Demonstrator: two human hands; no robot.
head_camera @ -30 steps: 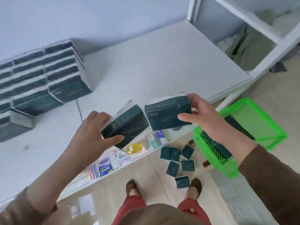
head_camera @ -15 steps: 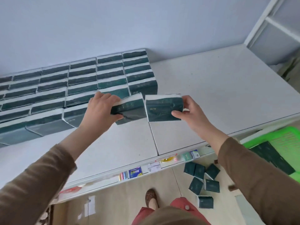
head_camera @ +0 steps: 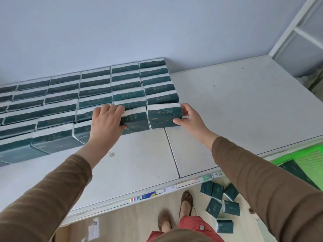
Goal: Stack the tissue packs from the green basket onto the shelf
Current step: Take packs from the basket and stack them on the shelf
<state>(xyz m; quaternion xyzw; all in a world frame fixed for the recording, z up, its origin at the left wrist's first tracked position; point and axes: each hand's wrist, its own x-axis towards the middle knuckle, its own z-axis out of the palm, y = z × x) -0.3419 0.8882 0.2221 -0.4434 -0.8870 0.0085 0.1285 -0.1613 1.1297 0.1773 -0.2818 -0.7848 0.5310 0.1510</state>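
Gripping two packs at the stack's edge.

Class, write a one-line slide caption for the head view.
Left hand and right hand each set a tissue pack against the stacked rows on the white shelf.

In front of me a plain pale blue-grey wall rises on the far side, evenly lit by soft daylight with no hard shadows. To the far right stands a white metal rack with grey back panels. Near me the floor is light wood-look boarding. A few small coloured labels sit along a white front edge.
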